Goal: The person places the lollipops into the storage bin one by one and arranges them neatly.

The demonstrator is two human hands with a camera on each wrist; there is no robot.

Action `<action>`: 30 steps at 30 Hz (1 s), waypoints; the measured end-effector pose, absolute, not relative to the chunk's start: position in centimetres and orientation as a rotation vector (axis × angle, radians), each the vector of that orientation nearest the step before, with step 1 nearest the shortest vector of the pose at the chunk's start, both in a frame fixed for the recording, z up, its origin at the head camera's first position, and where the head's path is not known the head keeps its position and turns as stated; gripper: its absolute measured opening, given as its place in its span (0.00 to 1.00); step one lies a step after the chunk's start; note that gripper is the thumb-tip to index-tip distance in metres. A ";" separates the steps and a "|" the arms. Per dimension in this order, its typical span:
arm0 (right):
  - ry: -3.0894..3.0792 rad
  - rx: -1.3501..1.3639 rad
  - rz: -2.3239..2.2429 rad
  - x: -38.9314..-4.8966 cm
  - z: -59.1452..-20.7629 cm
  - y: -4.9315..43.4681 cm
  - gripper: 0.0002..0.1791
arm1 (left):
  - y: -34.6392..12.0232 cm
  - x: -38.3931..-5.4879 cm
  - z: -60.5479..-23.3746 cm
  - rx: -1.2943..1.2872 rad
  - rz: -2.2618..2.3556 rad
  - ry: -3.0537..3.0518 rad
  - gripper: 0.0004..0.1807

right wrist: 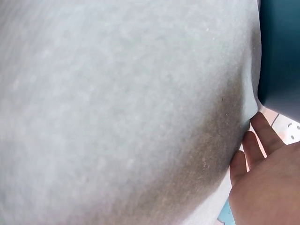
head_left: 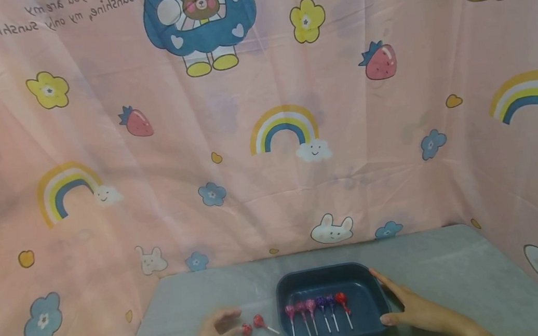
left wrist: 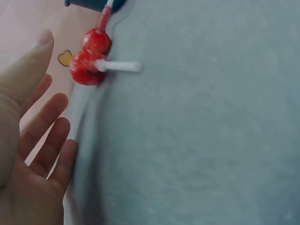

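Beside two red lollipops, my left hand has its fingers loosely bent and apart, with nothing between them. The nearer lollipop has its white stick toward me. Just beyond it, the other lollipop points its stick at the dark blue tray. A row of lollipops lies inside the tray: three pink, two purple and one red at the right end. My right hand holds the tray's right end, thumb at the front of the rim and index finger at the back corner.
A grey-green cloth covers the table. Behind it hangs a pink curtain printed with rainbows, flowers and strawberries, which continues along the right side. The table's back edge runs just behind the tray.
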State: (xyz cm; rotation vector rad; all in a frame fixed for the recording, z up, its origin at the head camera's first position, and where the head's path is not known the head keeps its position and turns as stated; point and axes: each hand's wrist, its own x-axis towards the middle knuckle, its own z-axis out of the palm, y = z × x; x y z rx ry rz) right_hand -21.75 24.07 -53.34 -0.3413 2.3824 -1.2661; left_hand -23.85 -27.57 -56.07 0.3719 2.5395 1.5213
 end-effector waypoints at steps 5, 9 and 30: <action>2.419 -0.374 -1.234 -21.8 -53.3 24.1 0.50 | -28.1 -23.9 -56.9 0.318 1.502 2.486 0.24; 2.415 -0.372 -1.232 -21.9 -53.4 24.0 0.51 | -28.0 -23.8 -57.2 0.368 1.454 2.552 0.22; 2.449 -0.417 -1.215 -21.7 -53.5 24.2 0.51 | -27.1 -23.4 -57.5 0.406 1.253 2.734 0.16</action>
